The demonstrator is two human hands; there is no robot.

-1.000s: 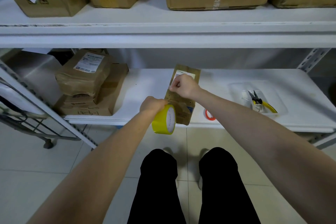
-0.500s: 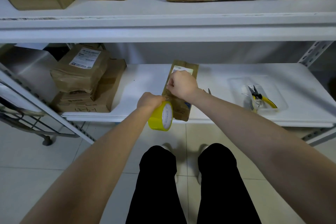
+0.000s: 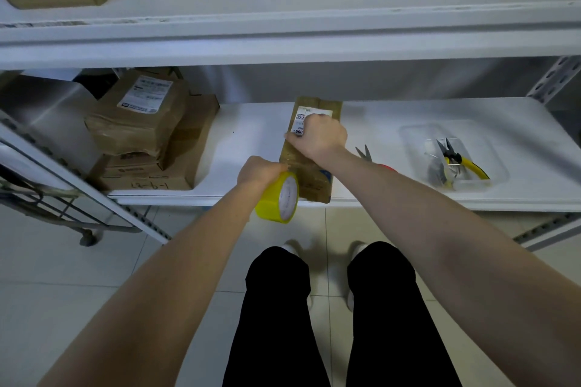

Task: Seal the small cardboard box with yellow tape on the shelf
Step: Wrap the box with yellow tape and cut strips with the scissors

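box [image 3: 309, 163] at shelf [image 3: 393, 195] edge, open shelf right

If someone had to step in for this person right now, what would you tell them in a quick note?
Left hand: gripping the yellow tape roll at the shelf's front edge.
Right hand: pressing down on the small cardboard box, over its white label.
The box lies lengthwise on the lower shelf. Scissors sit just right of it; pliers are in a clear tray farther right.
Done: tape seems started along the box top, though hard to see.
Left: probably run it out, cut it, press it flat.
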